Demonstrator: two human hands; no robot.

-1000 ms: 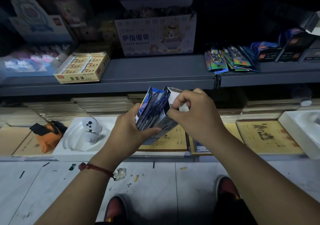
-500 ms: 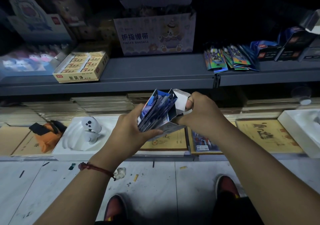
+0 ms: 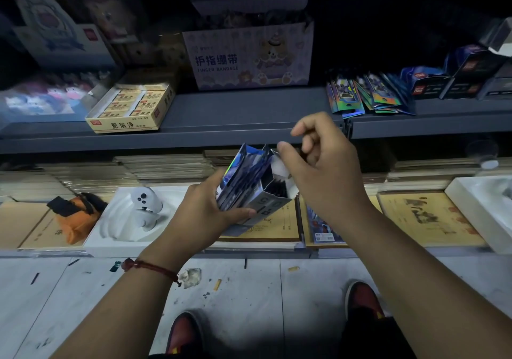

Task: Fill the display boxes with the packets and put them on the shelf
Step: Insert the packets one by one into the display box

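Box (image 3: 267, 206) sits tilted in the left hand (image 3: 205, 214), in the air below the shelf's front edge and above the notebooks (image 3: 277, 228) on the lower tier. That grip is narrow, with the thumb along the box's near face and the fingers round its left side. Packets (image 3: 243, 176) stand packed inside, their top edges fanned up and left past the rim. The white flap (image 3: 278, 164) stands up at the box's right end. The right hand (image 3: 324, 176) hovers just right of it, its grip holding nothing and its fingers curled. Its thumb tip is at the flap's top edge; whether it touches, I cannot tell. On the shelf (image 3: 249, 109) a bare stretch runs between the yellow box (image 3: 130, 109) at left and loose packets (image 3: 368, 95) at right, in front of the bandage carton (image 3: 249, 56). Dark boxes (image 3: 432, 81) crowd the far right end.
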